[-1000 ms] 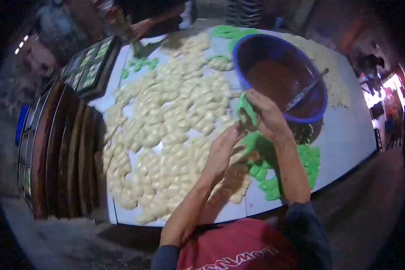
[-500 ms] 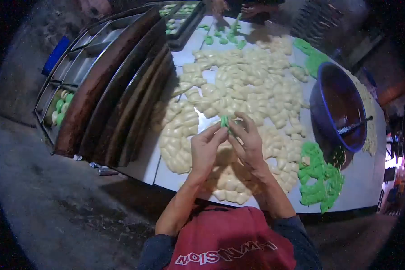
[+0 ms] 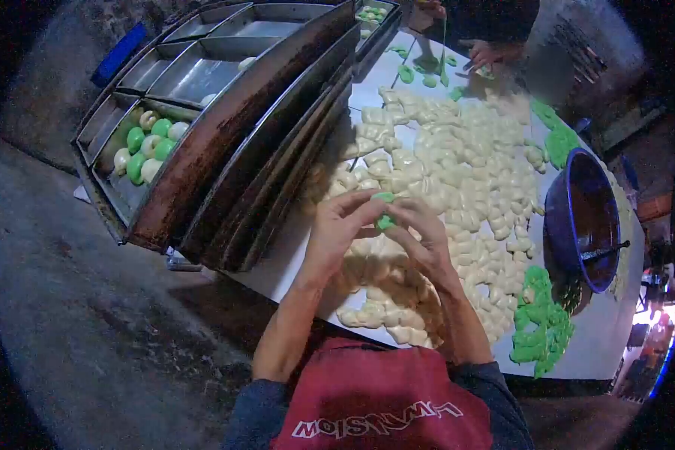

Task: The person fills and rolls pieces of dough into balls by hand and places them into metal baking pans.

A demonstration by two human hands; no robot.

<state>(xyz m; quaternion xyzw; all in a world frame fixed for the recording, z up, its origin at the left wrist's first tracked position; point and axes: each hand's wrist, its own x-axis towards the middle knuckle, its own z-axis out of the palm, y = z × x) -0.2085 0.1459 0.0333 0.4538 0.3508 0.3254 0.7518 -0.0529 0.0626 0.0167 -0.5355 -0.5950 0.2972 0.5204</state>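
A small piece of green dough (image 3: 385, 220) is pinched between the fingertips of both hands, above the table's middle. My left hand (image 3: 335, 234) grips it from the left, thumb and fingers bent together. From the other side, the curled fingers of my right hand (image 3: 425, 237) press on the same piece. Pale cream dough pieces (image 3: 465, 165) cover the table under and beyond my hands, many touching one another. A flattened mass of green dough (image 3: 541, 322) lies to the right of my right hand. The fingers partly hide the held piece.
Stacked metal trays (image 3: 225, 60) with dividers stand at the left; one compartment holds green and cream dough balls (image 3: 150, 146). A purple basin (image 3: 586, 221) with brown contents and a dark-handled tool sits at right. Across the table, a co-worker's hand (image 3: 484, 54) is near green pieces.
My view has shifted left, so the trays and their dough balls show more fully. Both hands still hold the green dough, with the fingers repositioned around it.
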